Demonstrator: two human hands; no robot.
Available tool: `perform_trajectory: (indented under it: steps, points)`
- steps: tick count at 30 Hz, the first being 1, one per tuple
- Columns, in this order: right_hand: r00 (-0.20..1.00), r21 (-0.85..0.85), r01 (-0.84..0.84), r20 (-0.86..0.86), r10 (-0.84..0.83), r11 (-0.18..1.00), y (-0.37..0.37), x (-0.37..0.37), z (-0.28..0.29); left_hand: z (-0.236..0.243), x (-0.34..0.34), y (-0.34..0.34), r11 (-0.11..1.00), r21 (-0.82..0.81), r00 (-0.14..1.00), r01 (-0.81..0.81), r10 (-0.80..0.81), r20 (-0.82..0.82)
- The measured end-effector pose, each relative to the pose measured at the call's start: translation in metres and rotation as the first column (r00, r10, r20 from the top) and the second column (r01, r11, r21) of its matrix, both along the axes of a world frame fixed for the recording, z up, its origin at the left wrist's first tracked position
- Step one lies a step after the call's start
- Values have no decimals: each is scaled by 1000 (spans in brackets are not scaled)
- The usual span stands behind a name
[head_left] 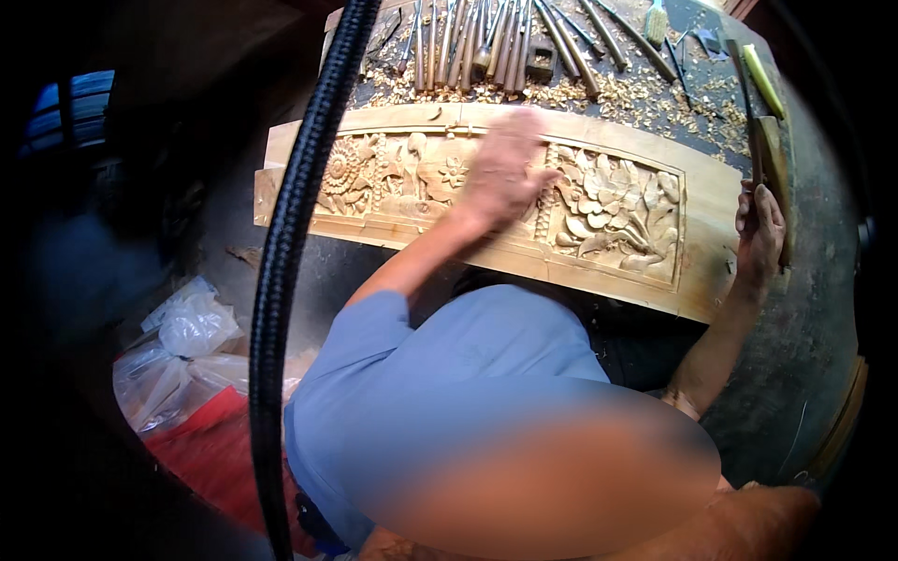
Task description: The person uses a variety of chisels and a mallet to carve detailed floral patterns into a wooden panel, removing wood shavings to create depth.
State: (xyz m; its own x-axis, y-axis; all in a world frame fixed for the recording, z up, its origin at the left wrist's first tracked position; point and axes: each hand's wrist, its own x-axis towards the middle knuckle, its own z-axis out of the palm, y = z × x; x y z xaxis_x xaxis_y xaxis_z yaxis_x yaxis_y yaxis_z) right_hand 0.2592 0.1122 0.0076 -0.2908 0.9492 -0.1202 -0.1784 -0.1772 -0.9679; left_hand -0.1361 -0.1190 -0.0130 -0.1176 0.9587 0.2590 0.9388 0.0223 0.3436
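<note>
A pale wooden panel (608,271) carved in relief with flowers and leaves lies across the bench in front of me. My left hand (508,176) is over the panel's middle, blurred by motion, flat with the thumb spread and nothing visible in it. At the panel's right end, my right hand (762,229) has its fingers curled round the lower end of a long thin dark tool that looks like a chisel (751,112), which points away from me. A plain wooden piece (774,178) stands right beside that hand.
Behind the panel, several wooden-handled chisels (510,47) lie in a row among wood shavings (617,98). A brush (656,23) lies at the far right, near a yellow-green strip (764,79). A black braided cable (281,271) crosses the view; plastic bags (187,341) are at lower left.
</note>
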Motion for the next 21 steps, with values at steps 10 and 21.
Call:
perform_trajectory:
  steps: [10, 21]
  points:
    - [737, 203, -602, 514, 439, 772, -19, -64, 50, 47, -3, -18, 888, 448, 994, -103, 79, 72]
    - [567, 198, -778, 629, 532, 596, -6, -83, 85, 9, 91, 89, 863, 433, 945, 261, -321, 69]
